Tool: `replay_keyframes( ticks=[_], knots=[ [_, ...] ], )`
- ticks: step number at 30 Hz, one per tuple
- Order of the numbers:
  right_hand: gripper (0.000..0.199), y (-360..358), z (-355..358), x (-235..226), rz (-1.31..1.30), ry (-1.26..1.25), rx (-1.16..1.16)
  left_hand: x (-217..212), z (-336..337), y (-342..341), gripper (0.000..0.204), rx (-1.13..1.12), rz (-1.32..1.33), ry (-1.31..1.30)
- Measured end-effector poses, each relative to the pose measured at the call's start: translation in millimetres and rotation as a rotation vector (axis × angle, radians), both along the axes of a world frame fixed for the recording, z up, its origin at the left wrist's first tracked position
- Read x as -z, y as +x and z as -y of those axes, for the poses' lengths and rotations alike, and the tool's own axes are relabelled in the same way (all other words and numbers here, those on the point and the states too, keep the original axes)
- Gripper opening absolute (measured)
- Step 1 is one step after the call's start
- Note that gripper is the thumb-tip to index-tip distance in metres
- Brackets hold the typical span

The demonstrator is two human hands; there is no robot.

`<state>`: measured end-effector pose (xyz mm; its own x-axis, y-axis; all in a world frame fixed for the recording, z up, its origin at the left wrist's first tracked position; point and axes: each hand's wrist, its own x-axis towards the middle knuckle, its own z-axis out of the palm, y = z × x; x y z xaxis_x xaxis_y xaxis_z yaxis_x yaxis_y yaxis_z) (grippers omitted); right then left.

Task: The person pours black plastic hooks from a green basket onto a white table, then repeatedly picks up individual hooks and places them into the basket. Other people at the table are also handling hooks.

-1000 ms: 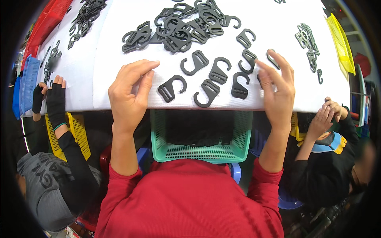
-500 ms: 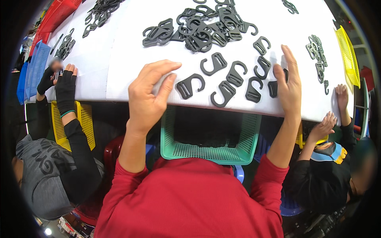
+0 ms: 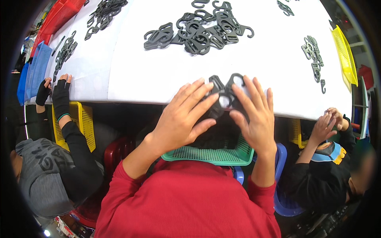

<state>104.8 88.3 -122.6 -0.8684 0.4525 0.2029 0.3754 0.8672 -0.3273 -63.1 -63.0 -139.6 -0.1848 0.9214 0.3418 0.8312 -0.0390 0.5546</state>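
Black plastic strap hooks [image 3: 216, 84], each with a slotted end, are bunched between my hands at the near table edge. Some overhang the edge, above a green mesh basket [image 3: 198, 155]. My left hand [image 3: 180, 113] lies against the bunch from the left, fingers stretched out and touching the hooks. From the right, my right hand [image 3: 256, 117] rests on them with its fingers spread. My hands partly cover the bunch, so some hooks are hidden. Farther back on the white table [image 3: 135, 75] lies a larger heap of the same hooks [image 3: 198, 33].
Co-workers sit at either side: one with black gloves [image 3: 61, 97] at left, one with bare hands [image 3: 325, 125] at right. Smaller hook piles [image 3: 106, 14] lie near them. Blue [image 3: 37, 69], red [image 3: 55, 22] and yellow [image 3: 344, 53] baskets flank the table.
My hands have come together and nearer the edge. The hooks that lay spread singly before me are now gathered between them. The co-worker's hands at right have come together.
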Motion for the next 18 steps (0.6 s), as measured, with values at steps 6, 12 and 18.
replay_keyframes(
  ticks=[6, 12, 18],
  knots=[
    [0.035, 26.9, 24.2, -6.1, -0.062, -0.194, -0.130, -4.3, 18.1, 1.2, 0.031, 0.073, 0.238, 0.133],
    [0.025, 2.3, 3.2, -12.7, -0.228, -0.211, -0.140, -9.4, -43.3, -56.8, 0.035, -0.193, -0.057, 0.271],
    [0.035, -42.0, -26.5, -7.3, -0.421, -0.269, 0.058, -0.7, -84.8, -70.3, 0.056, -0.214, -0.267, 0.018]
  ],
)
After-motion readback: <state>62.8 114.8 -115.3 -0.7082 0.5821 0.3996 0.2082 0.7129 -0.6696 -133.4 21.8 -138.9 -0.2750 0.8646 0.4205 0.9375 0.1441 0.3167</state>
